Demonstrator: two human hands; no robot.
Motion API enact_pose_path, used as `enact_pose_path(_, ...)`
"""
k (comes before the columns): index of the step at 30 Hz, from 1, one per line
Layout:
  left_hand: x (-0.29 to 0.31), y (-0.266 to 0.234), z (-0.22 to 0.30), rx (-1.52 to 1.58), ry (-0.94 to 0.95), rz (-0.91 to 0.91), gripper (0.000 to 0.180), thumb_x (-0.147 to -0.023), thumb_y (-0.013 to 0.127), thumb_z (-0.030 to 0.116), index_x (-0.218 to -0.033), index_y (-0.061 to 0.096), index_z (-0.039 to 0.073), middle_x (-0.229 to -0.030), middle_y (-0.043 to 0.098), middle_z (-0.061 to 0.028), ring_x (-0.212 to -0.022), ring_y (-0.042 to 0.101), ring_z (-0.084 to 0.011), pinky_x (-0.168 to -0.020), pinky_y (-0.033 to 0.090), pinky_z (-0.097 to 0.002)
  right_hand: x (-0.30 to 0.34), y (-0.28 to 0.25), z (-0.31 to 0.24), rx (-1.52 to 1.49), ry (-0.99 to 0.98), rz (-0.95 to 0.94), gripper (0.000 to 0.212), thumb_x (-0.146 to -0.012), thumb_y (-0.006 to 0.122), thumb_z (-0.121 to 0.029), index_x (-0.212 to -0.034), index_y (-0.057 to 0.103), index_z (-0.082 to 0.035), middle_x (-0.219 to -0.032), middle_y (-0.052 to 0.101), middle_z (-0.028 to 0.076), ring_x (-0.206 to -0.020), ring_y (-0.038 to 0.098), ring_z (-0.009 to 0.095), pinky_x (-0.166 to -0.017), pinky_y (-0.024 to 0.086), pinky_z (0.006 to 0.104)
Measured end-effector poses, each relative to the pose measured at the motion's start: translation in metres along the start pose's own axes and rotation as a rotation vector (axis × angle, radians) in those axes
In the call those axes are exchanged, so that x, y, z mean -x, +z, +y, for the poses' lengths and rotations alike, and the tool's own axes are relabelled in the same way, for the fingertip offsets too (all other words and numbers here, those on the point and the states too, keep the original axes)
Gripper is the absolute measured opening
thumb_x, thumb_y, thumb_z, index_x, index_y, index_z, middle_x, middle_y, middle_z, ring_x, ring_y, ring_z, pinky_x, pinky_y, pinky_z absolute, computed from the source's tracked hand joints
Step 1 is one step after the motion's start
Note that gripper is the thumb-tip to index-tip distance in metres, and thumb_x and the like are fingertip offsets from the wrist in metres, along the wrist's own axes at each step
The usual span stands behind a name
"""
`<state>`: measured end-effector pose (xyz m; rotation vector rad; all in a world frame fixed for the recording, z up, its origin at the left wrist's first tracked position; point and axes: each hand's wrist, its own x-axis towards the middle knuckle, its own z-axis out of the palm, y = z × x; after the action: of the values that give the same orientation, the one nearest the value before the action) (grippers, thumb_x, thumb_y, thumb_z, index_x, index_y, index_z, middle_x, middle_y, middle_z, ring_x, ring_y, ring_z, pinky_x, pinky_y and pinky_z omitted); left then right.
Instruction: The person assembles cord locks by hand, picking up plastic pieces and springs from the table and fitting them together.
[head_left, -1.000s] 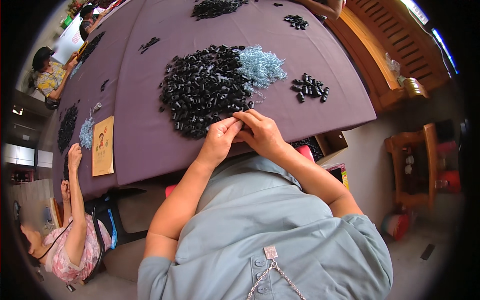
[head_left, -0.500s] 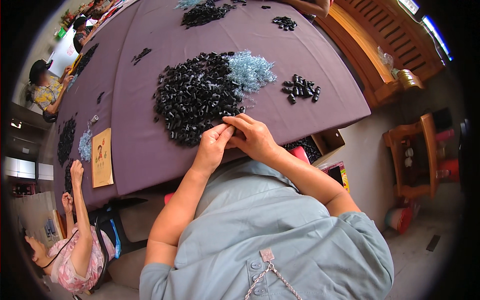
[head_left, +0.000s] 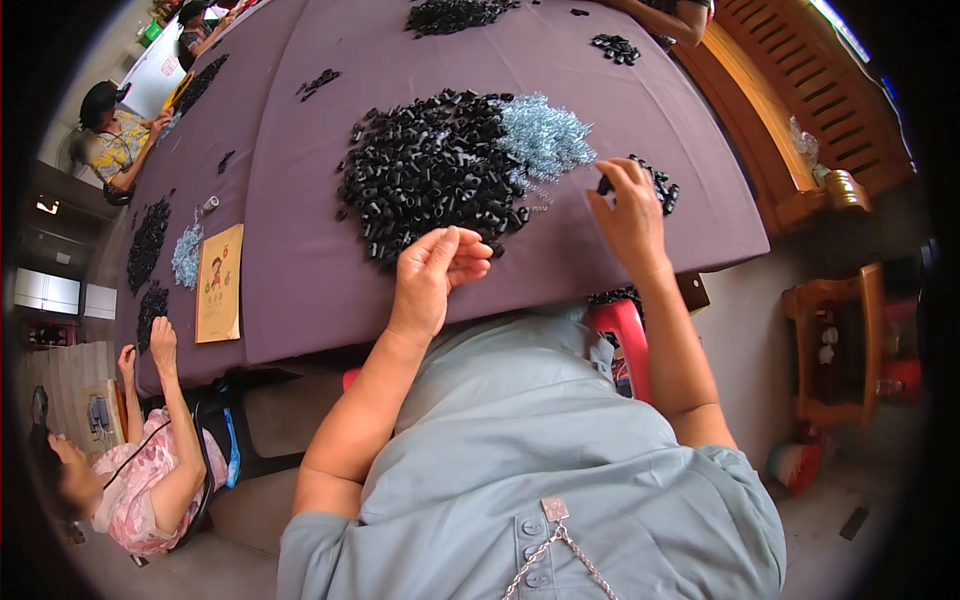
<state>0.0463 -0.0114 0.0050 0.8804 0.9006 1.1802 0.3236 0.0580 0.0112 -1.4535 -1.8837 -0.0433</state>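
My right hand (head_left: 632, 212) is above the small group of black tube pieces (head_left: 668, 190) on the right of the table. A dark tube-shaped piece (head_left: 604, 186) shows between its thumb and fingers, partly hidden. At the near edge of the large heap of short black tubes (head_left: 425, 170), my left hand (head_left: 438, 272) hovers with its fingers loosely curved and apart. Nothing shows in it. Beyond its fingertips lie a few black tubes. A tangle of thin pale-blue coil springs (head_left: 545, 138) adjoins the heap on its right.
A purple cloth covers the table (head_left: 300, 290). At left lie a tan booklet (head_left: 218, 285) and a co-worker's black and blue piles. Several people sit around the table. A red stool (head_left: 628, 335) is by my right side; wooden furniture (head_left: 770, 130) stands at right.
My hands were together at the near edge of the heap. The right one has moved right to the small group; the left has loosened and stayed near the heap. The view has shifted slightly.
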Motion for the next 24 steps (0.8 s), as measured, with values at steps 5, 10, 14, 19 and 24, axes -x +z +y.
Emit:
enact_pose_path(5,-0.003,-0.018,0.009,-0.093,0.071,0.125,0.028,-0.102,0.052,0.026,-0.102,0.066,0.001,-0.092,0.070,-0.0108,-0.078,0.067,-0.0162,-0.074,0.057,-0.0296,-0.011,0.009,0.023,0.266,-0.041,-0.049,0.037,-0.079,0.071,-0.019,-0.114,0.065,-0.011,-0.119,0.061,0.005,-0.114,0.053,0.027,-0.096,0.042,0.0418)
enact_pose_path(10,0.004,-0.010,0.005,-0.418,0.184,0.109,0.019,-0.101,0.055,0.015,-0.107,0.066,0.001,-0.094,0.071,-0.0067,-0.079,0.065,-0.0106,-0.073,0.054,-0.0249,-0.011,0.013,0.047,0.254,-0.083,-0.081,0.028,-0.084,0.067,-0.019,-0.112,0.065,-0.012,-0.115,0.063,0.003,-0.111,0.056,0.027,-0.094,0.042,0.0408)
enact_pose_path(14,0.006,-0.001,0.002,-0.894,0.424,0.048,0.016,-0.092,0.066,0.010,-0.107,0.066,0.003,-0.095,0.068,-0.0052,-0.075,0.064,-0.0114,-0.069,0.053,-0.0249,-0.010,0.009,0.058,0.259,-0.055,-0.045,0.025,-0.084,0.066,-0.017,-0.108,0.067,-0.010,-0.113,0.064,0.005,-0.110,0.056,0.028,-0.094,0.043,0.0409)
enact_pose_path(19,0.000,0.003,-0.002,-1.322,0.669,0.025,0.020,-0.080,0.071,0.008,-0.098,0.063,0.008,-0.095,0.061,-0.0078,-0.089,0.063,-0.0285,-0.074,0.053,-0.0364,-0.005,-0.006,0.020,0.184,-0.132,0.081,0.023,-0.082,0.068,-0.013,-0.104,0.068,-0.008,-0.109,0.064,0.008,-0.107,0.057,0.030,-0.094,0.044,0.0422)
enact_pose_path(24,0.002,0.001,-0.004,-1.385,0.723,0.028,0.018,-0.080,0.068,0.005,-0.097,0.063,0.007,-0.095,0.061,-0.0080,-0.088,0.062,-0.0276,-0.074,0.053,-0.0372,0.003,0.007,-0.031,-0.192,-0.231,-0.143,0.015,-0.080,0.070,-0.009,-0.094,0.069,-0.006,-0.096,0.062,0.010,-0.096,0.057,0.031,-0.085,0.048,0.0395)
